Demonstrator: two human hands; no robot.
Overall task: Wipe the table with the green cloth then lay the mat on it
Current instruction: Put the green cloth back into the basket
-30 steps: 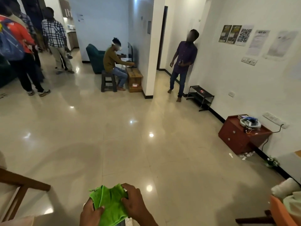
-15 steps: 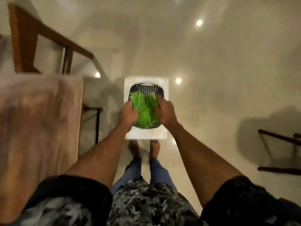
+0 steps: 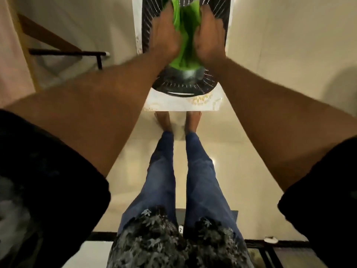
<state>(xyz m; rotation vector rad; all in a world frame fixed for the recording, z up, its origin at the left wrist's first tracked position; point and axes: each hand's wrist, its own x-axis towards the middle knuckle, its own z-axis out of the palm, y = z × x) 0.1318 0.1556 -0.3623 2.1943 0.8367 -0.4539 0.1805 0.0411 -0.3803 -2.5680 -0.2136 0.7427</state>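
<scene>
The green cloth [image 3: 185, 43] is bunched between my two hands at the top of the view. My left hand [image 3: 166, 33] grips its left side and my right hand [image 3: 210, 36] grips its right side; the fingertips are cut off by the frame edge. The cloth hangs over a black slotted round basket [image 3: 183, 87]. This basket sits on a white square surface with a gold flower print [image 3: 173, 102], low in front of my feet. I cannot tell whether that white surface is the mat or a small table.
I look straight down at my blue jeans and bare feet [image 3: 193, 120] on a glossy cream floor. A wooden furniture frame [image 3: 48, 38] with a black bar [image 3: 67, 53] stands at the left. Dark frames [image 3: 270, 246] lie along the bottom edge.
The view has swung from the room down to my feet. Both hands, still holding the cloth, have reached farther forward over the black basket, which now fills the top of the view.
</scene>
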